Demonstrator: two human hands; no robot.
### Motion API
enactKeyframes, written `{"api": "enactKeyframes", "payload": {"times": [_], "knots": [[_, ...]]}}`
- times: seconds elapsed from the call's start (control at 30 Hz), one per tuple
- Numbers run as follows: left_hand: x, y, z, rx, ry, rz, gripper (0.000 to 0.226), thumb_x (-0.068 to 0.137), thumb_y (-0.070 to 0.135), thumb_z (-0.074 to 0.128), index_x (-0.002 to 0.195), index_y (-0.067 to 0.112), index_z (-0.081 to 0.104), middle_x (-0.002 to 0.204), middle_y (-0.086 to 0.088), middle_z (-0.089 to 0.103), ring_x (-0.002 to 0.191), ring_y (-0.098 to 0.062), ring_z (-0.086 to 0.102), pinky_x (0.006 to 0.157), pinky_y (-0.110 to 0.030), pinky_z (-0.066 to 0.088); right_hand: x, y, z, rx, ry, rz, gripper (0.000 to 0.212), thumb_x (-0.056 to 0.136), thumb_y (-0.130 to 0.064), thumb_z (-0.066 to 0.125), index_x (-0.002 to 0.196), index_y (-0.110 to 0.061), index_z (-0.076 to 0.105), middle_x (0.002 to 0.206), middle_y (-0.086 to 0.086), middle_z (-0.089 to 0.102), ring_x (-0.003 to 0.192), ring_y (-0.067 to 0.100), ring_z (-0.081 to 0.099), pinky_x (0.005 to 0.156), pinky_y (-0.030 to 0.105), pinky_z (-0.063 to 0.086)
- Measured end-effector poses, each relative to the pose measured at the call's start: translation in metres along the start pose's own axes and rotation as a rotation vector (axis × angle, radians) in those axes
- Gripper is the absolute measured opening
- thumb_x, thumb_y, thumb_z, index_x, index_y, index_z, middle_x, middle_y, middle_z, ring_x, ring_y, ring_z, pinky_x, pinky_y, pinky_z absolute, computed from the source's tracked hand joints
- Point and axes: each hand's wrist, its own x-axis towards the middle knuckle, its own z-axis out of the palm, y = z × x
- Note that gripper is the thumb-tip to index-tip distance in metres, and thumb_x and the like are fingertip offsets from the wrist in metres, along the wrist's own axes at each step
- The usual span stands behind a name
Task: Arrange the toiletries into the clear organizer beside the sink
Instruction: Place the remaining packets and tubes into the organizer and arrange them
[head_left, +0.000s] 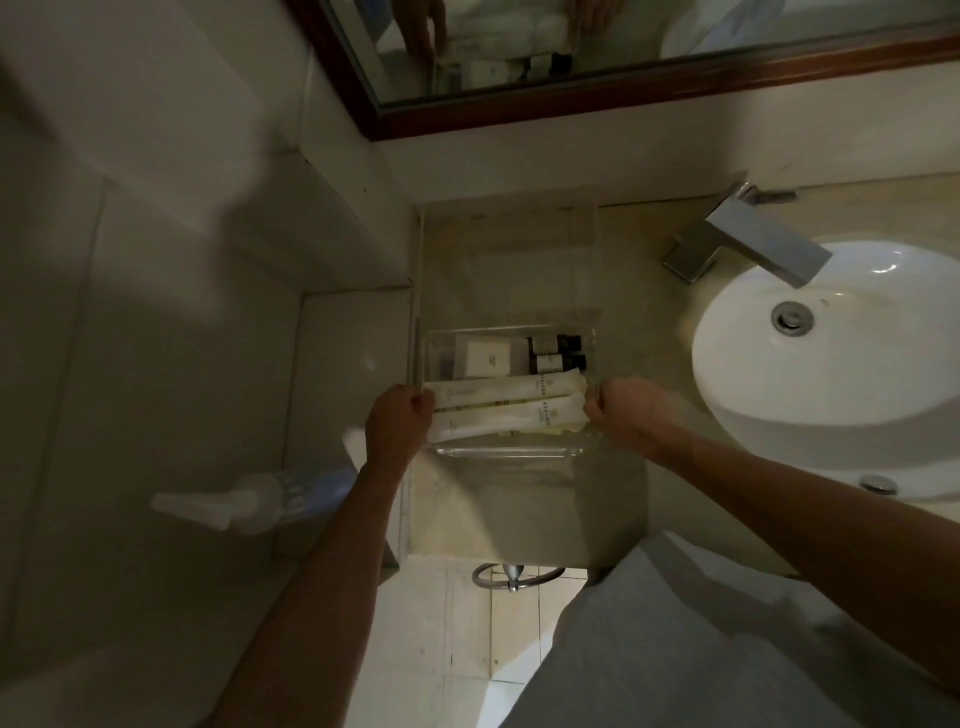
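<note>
A clear organizer (511, 451) stands on the beige counter, left of the sink. Two long white packets (511, 400) lie across its front part. Behind them sit a white box (485, 358) and several small dark bottles (556, 353). My left hand (400, 421) grips the organizer's left side with curled fingers. At the right side, my right hand (621, 410) grips the organizer's edge in the same way.
The white sink (831, 374) with a square chrome tap (753, 244) lies to the right. A framed mirror (571, 62) hangs on the wall behind. A white pump bottle (228, 506) is at the lower left. A towel ring (514, 574) hangs below the counter edge.
</note>
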Motion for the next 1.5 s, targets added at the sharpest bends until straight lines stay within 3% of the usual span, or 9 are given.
{"api": "enactKeyframes", "payload": {"times": [0.2, 0.7, 0.87, 1.0, 1.1, 1.2, 1.3, 1.4, 1.5], "knots": [[0.012, 0.008, -0.004, -0.062, 0.041, -0.025, 0.025, 0.091, 0.018, 0.058, 0.073, 0.005, 0.068, 0.068, -0.008, 0.064, 0.061, -0.02, 0.061, 0.059, -0.034, 0.055, 0.009, 0.005, 0.001, 0.043, 0.044, -0.033, 0.036, 0.095, -0.033, 0.045, 0.068, -0.015, 0.061, 0.059, 0.001, 0.058, 0.049, 0.013, 0.053, 0.044, 0.024, 0.043], [0.078, 0.038, -0.011, 0.02, 0.081, -0.032, 0.036, 0.091, 0.021, 0.055, 0.057, 0.009, 0.057, 0.05, -0.001, 0.049, 0.042, -0.007, 0.042, 0.046, -0.02, 0.031, 0.05, -0.001, -0.033, 0.068, 0.159, 0.007, 0.034, 0.096, -0.036, 0.046, 0.065, -0.022, 0.048, 0.064, -0.003, 0.053, 0.055, 0.007, 0.05, 0.043, 0.021, 0.031], [0.096, 0.038, -0.005, -0.036, 0.107, -0.054, 0.037, 0.091, 0.025, 0.054, 0.062, 0.004, 0.063, 0.055, -0.01, 0.058, 0.05, -0.021, 0.054, 0.05, -0.028, 0.043, 0.067, 0.003, -0.041, 0.225, 0.147, 0.056, 0.038, 0.096, -0.042, 0.044, 0.067, -0.02, 0.055, 0.073, 0.004, 0.062, 0.061, 0.012, 0.057, 0.047, 0.024, 0.037], [0.072, 0.043, -0.002, -0.03, 0.252, -0.046, 0.023, 0.092, 0.034, 0.053, 0.089, 0.014, 0.064, 0.087, -0.005, 0.065, 0.074, -0.021, 0.062, 0.065, -0.034, 0.052, 0.039, 0.002, -0.042, 0.275, 0.304, 0.027, 0.033, 0.097, -0.043, 0.042, 0.083, -0.02, 0.061, 0.076, 0.0, 0.064, 0.062, 0.01, 0.058, 0.05, 0.025, 0.042], [0.038, 0.048, 0.007, 0.13, 0.213, 0.342, 0.031, 0.092, 0.044, 0.055, 0.108, 0.018, 0.058, 0.107, -0.003, 0.059, 0.087, -0.017, 0.058, 0.066, -0.031, 0.049, 0.011, 0.0, -0.029, 0.081, 0.424, -0.283, 0.026, 0.096, -0.036, 0.049, 0.114, -0.019, 0.055, 0.107, 0.006, 0.065, 0.084, 0.018, 0.065, 0.064, 0.031, 0.057], [0.025, 0.037, 0.022, 0.441, 0.022, 0.763, 0.063, 0.082, 0.058, 0.06, 0.127, 0.015, 0.054, 0.121, -0.01, 0.059, 0.099, -0.026, 0.058, 0.077, -0.036, 0.05, 0.015, -0.002, -0.006, -0.311, 0.302, -0.518, 0.062, 0.088, -0.043, 0.06, 0.14, -0.015, 0.039, 0.135, 0.012, 0.052, 0.112, 0.03, 0.055, 0.084, 0.043, 0.052], [0.028, 0.029, 0.023, 0.619, -0.028, 0.795, 0.075, 0.074, 0.054, 0.071, 0.132, 0.012, 0.051, 0.123, -0.009, 0.058, 0.103, -0.028, 0.057, 0.079, -0.038, 0.048, 0.032, -0.006, -0.001, -0.432, 0.222, -0.51, 0.08, 0.082, -0.038, 0.068, 0.146, -0.01, 0.03, 0.135, 0.014, 0.048, 0.113, 0.033, 0.05, 0.09, 0.046, 0.047], [0.035, 0.031, 0.018, 0.61, 0.038, 0.829, 0.055, 0.08, 0.034, 0.067, 0.128, 0.01, 0.055, 0.122, -0.009, 0.06, 0.102, -0.028, 0.059, 0.079, -0.038, 0.05, 0.04, -0.007, -0.009, -0.478, 0.252, -0.504, 0.079, 0.081, -0.036, 0.069, 0.145, -0.009, 0.032, 0.133, 0.016, 0.049, 0.112, 0.035, 0.051, 0.09, 0.047, 0.045], [0.046, 0.041, 0.011, 0.645, 0.03, 0.834, 0.057, 0.079, 0.028, 0.065, 0.13, 0.008, 0.053, 0.122, -0.011, 0.06, 0.102, -0.029, 0.059, 0.078, -0.039, 0.052, 0.044, -0.01, -0.017, -0.486, 0.247, -0.494, 0.082, 0.08, -0.041, 0.069, 0.145, -0.009, 0.03, 0.136, 0.016, 0.046, 0.116, 0.035, 0.048, 0.094, 0.047, 0.043]]}}
